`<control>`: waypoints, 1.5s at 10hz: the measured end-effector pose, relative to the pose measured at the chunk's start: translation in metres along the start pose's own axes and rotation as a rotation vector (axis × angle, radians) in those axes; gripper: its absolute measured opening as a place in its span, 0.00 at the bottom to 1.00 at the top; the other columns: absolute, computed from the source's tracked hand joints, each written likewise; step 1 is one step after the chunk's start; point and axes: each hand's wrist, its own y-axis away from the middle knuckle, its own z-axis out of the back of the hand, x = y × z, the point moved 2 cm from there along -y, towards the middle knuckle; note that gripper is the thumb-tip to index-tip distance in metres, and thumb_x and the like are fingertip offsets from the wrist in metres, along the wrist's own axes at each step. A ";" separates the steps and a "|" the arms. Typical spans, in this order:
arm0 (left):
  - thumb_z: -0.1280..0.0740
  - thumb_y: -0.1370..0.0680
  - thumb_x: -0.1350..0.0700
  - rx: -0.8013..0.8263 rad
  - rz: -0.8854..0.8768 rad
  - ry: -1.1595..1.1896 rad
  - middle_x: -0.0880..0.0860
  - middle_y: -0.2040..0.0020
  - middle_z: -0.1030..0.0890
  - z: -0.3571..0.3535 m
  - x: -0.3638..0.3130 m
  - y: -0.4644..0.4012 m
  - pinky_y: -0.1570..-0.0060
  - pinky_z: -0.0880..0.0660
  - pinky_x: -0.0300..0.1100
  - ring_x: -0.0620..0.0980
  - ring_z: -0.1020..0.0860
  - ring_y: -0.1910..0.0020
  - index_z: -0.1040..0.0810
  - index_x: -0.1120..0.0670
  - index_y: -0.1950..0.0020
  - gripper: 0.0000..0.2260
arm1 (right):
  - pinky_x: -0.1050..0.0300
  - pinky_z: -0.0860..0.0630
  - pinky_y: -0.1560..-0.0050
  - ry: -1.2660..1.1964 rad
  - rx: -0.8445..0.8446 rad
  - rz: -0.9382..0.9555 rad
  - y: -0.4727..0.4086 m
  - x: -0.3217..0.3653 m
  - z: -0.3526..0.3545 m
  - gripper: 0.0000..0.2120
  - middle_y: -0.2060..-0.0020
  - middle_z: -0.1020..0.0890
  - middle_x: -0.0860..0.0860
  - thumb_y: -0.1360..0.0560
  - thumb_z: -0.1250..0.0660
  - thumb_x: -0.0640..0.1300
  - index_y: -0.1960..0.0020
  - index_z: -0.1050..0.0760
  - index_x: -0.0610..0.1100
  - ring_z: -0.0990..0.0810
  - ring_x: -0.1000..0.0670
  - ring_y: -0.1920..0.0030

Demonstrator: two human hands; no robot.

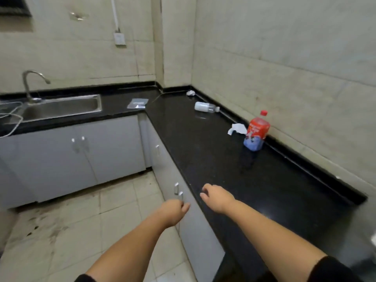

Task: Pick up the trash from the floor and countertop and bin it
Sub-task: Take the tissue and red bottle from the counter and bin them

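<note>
On the black countertop (203,151) stands a red-labelled plastic bottle (256,131) near the right wall, with a crumpled white paper (237,128) just behind it. Farther back a clear bottle (205,107) lies on its side. A small white wad (190,93) sits in the far corner, and a clear plastic bag (138,103) lies right of the sink. My left hand (174,210) hovers in front of the cabinet doors, fingers loosely curled, holding nothing. My right hand (216,197) is over the counter's front edge, fingers apart and empty.
A steel sink (61,107) with a curved tap (30,84) is at the left, a white cable (12,123) draped beside it. Grey cabinets (81,155) run under both counter legs. The tiled floor (81,220) is stained. A wall socket (119,38) hangs above.
</note>
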 end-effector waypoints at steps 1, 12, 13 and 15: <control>0.49 0.19 0.42 -0.009 -0.083 -0.030 0.56 0.47 0.18 0.010 -0.047 -0.030 0.42 0.24 0.53 0.55 0.20 0.48 0.23 0.55 0.48 0.21 | 0.48 0.27 0.42 -0.042 -0.087 -0.090 -0.008 -0.048 0.036 0.18 0.40 0.23 0.41 0.20 0.44 0.52 0.37 0.29 0.43 0.24 0.41 0.40; 0.40 0.21 0.54 0.092 -0.618 -0.446 0.58 0.21 0.53 0.104 -0.252 -0.563 0.35 0.33 0.59 0.62 0.46 0.24 0.50 0.44 0.23 0.29 | 0.49 0.27 0.58 0.179 -0.915 -0.581 -0.317 -0.249 0.236 0.08 0.57 0.21 0.42 0.23 0.37 0.45 0.54 0.24 0.40 0.25 0.39 0.52; 0.42 0.20 0.57 0.183 -0.544 -0.470 0.59 0.26 0.44 0.088 -0.250 -0.571 0.36 0.31 0.56 0.62 0.39 0.29 0.41 0.49 0.25 0.23 | 0.52 0.30 0.62 0.186 -0.930 -0.603 -0.317 -0.247 0.234 0.09 0.56 0.22 0.43 0.22 0.38 0.46 0.54 0.24 0.41 0.24 0.41 0.52; 0.46 0.19 0.63 0.158 -0.572 -0.475 0.60 0.33 0.31 0.080 -0.221 -0.544 0.35 0.29 0.52 0.61 0.29 0.34 0.31 0.61 0.33 0.15 | 0.48 0.31 0.63 0.161 -0.849 -0.629 -0.310 -0.238 0.235 0.11 0.51 0.24 0.41 0.20 0.41 0.48 0.48 0.26 0.40 0.23 0.38 0.52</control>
